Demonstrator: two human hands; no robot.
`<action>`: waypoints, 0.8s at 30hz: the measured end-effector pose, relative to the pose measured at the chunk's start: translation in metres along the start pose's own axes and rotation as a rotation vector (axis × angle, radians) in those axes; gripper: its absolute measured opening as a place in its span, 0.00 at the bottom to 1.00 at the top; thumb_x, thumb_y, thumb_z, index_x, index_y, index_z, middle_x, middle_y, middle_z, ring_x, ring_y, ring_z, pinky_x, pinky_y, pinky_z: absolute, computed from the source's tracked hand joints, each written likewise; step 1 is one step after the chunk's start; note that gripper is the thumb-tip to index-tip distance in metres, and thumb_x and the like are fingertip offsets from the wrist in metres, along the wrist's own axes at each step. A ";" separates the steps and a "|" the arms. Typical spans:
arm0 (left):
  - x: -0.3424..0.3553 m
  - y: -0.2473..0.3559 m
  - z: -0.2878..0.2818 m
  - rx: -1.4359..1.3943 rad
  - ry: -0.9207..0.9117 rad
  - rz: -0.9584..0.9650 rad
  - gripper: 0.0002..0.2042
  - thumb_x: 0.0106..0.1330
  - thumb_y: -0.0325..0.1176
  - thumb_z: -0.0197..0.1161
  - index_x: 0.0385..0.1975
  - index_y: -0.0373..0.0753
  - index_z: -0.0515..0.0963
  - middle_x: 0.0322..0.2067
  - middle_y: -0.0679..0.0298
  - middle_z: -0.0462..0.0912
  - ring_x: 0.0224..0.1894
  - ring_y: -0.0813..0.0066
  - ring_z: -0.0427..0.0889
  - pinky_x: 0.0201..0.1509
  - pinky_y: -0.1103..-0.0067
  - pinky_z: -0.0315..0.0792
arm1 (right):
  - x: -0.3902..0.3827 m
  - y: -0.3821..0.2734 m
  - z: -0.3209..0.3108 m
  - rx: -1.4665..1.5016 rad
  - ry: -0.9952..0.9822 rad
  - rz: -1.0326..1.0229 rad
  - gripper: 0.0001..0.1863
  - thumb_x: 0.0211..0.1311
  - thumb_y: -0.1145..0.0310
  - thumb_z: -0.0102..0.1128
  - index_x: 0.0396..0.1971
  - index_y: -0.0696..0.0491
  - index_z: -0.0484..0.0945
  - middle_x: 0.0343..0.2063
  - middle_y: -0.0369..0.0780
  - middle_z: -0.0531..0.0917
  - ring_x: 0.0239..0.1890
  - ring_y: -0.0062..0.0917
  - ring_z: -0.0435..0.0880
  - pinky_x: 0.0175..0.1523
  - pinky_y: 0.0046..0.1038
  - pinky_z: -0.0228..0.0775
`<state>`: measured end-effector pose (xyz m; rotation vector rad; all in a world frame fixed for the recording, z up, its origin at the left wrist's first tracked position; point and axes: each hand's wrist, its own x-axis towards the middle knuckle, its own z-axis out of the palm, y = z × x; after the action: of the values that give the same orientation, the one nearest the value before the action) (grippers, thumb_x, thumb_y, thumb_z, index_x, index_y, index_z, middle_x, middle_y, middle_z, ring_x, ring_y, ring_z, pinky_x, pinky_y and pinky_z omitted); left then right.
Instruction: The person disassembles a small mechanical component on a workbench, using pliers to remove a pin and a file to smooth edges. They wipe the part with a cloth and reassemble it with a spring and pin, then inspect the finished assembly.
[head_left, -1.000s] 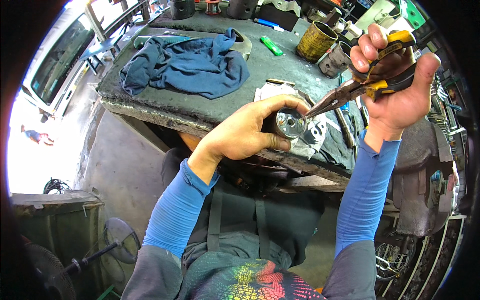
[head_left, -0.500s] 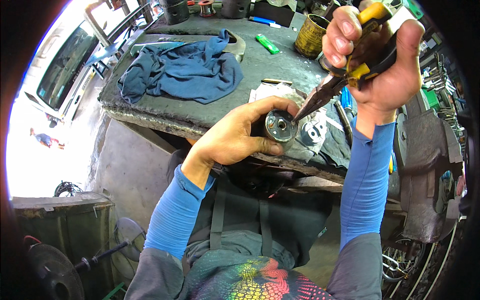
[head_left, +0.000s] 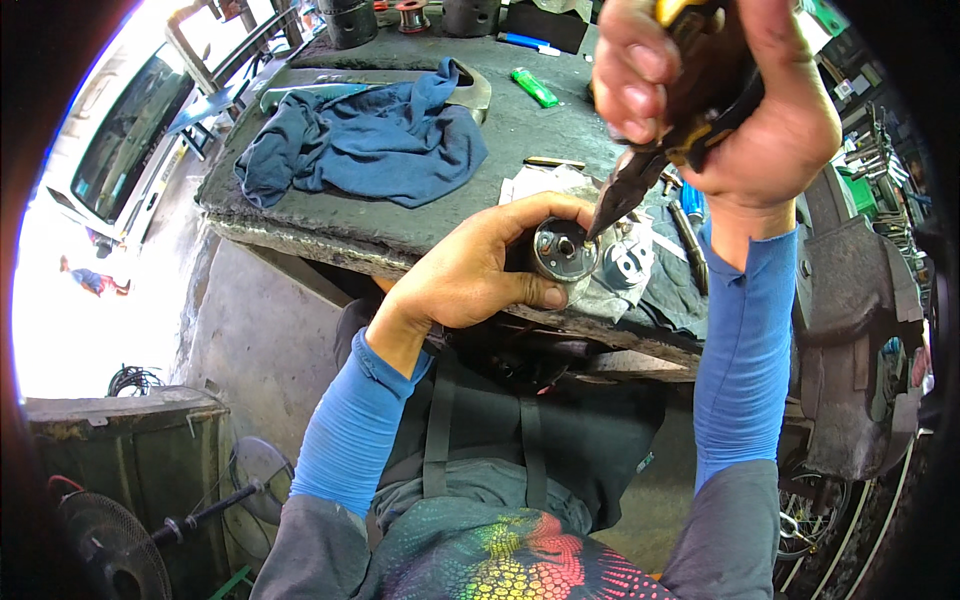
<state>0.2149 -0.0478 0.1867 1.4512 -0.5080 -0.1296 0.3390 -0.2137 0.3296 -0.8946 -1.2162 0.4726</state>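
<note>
My left hand (head_left: 470,270) grips a round dark metal part (head_left: 562,256) with a centre hole and small fittings on its face, held over the near edge of the grey workbench (head_left: 350,228). My right hand (head_left: 730,110), blurred, is wrapped round yellow-and-black needle-nose pliers (head_left: 630,180), whose tip points down at the upper right of the part's face. A pale crumpled paper or rag (head_left: 524,182) lies beneath, carrying another metal piece (head_left: 628,268) with holes. A long dark tool (head_left: 688,250) lies to the right.
A blue cloth (head_left: 365,150), a green slim item (head_left: 534,87), a blue marker (head_left: 527,43), a spool (head_left: 412,17) and dark cylinders (head_left: 350,22) sit on the bench. A heavy metal vise-like body (head_left: 850,330) is right. A fan (head_left: 105,540) stands lower left; a person (head_left: 95,280) is far left.
My right hand with the pliers has moved up and left, now blurred, its tip still at the part. My left hand and the part have shifted slightly left from the first frame.
</note>
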 end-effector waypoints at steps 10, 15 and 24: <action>0.000 -0.006 -0.001 0.046 -0.015 0.114 0.37 0.53 0.14 0.80 0.67 0.35 0.77 0.62 0.67 0.81 0.68 0.74 0.75 0.79 0.73 0.66 | -0.001 -0.006 0.019 0.074 0.109 0.021 0.28 0.81 0.40 0.54 0.42 0.54 0.81 0.33 0.53 0.89 0.28 0.34 0.92 0.30 0.33 0.90; 0.000 -0.004 -0.003 0.083 -0.004 0.083 0.38 0.53 0.16 0.82 0.67 0.34 0.76 0.63 0.67 0.80 0.69 0.75 0.75 0.79 0.73 0.65 | -0.005 -0.013 0.025 0.101 0.236 0.001 0.29 0.84 0.39 0.48 0.46 0.52 0.81 0.33 0.52 0.87 0.29 0.36 0.92 0.30 0.37 0.89; 0.000 -0.004 -0.004 0.084 -0.020 0.075 0.37 0.53 0.16 0.82 0.67 0.34 0.76 0.62 0.67 0.80 0.67 0.76 0.75 0.79 0.73 0.66 | -0.006 0.002 0.001 0.187 0.210 0.050 0.36 0.79 0.32 0.51 0.44 0.56 0.81 0.27 0.48 0.85 0.27 0.34 0.90 0.29 0.38 0.88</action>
<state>0.2175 -0.0450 0.1832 1.5116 -0.5895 -0.0638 0.3360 -0.2167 0.3244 -0.7943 -0.9441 0.5108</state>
